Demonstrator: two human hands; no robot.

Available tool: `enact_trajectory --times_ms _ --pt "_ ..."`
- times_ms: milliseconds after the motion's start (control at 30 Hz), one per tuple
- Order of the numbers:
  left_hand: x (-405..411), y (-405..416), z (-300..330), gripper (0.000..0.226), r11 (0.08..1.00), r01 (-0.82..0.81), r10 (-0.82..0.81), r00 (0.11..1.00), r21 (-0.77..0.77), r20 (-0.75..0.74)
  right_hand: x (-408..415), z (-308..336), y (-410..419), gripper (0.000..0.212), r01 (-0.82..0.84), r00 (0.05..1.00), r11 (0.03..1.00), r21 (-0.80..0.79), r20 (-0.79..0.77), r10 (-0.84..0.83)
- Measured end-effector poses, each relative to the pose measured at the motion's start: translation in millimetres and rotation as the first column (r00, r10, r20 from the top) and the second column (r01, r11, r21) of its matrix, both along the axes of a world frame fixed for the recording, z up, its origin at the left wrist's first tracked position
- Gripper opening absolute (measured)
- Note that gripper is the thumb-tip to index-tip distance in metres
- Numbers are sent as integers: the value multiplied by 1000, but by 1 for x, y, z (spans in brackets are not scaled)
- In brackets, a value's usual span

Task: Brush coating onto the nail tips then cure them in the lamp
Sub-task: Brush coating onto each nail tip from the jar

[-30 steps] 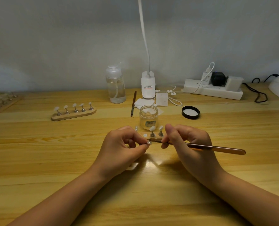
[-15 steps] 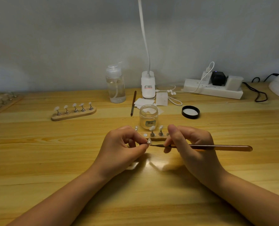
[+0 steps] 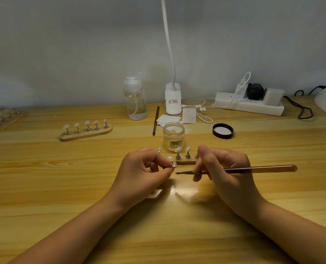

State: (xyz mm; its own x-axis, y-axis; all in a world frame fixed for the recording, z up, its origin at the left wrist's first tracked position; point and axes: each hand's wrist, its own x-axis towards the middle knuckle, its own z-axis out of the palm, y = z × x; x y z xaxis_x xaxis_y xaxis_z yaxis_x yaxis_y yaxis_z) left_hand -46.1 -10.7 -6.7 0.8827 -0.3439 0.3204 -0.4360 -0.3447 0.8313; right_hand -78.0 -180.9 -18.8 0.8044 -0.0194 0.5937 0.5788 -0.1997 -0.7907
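Since the earlier pictures, the brush (image 3: 236, 170) has drawn back a little: its bristle end, which was touching the nail tip (image 3: 174, 165), now sits just beside it with a small gap between them.

Going left to right, a wooden stand (image 3: 86, 134) with five mounted tips lies well apart on the far left of the table (image 3: 44, 187), untouched. Nearer the middle, the left hand (image 3: 141, 173) pinches the single tip on its small peg between thumb and forefinger, fingers curled tight round it, holding it up just in front of the near stand (image 3: 183, 161). That stand carries more tips, and behind it is the open jar (image 3: 173, 136), its black lid (image 3: 222, 130) off to the right. The right hand (image 3: 225, 168) grips the brush like a pen, close to the bristles, handle pointing right.

To do this stroke well, I judge the left hand should stay braced and turn the tip's face toward the brush. Light strokes from base to free edge should follow, without flooding the edges. Whether the bristles carry enough coating is too small to tell; a reload from the jar may be needed.
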Motion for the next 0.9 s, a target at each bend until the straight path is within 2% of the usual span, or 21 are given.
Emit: enact_trajectory --times_ms 200,400,500,667,900 --pt "0 0 -1 16 1000 -1 1 1000 -2 10 4 0 -1 30 83 996 996 -40 -30 -84" --pt "0 0 0 13 1000 9 -9 1000 2 10 1 0 1 34 18 1000 1000 -16 -2 -18" --pt "1 -1 0 12 1000 4 -4 1000 5 13 1 0 1 35 33 999 999 2 3 -33" --pt "0 0 0 14 1000 3 -3 1000 7 19 2 0 1 31 57 998 996 -68 -16 -58" --pt "0 -1 0 9 1000 -3 3 1000 4 9 5 1 3 36 35 999 999 -20 -21 -35"
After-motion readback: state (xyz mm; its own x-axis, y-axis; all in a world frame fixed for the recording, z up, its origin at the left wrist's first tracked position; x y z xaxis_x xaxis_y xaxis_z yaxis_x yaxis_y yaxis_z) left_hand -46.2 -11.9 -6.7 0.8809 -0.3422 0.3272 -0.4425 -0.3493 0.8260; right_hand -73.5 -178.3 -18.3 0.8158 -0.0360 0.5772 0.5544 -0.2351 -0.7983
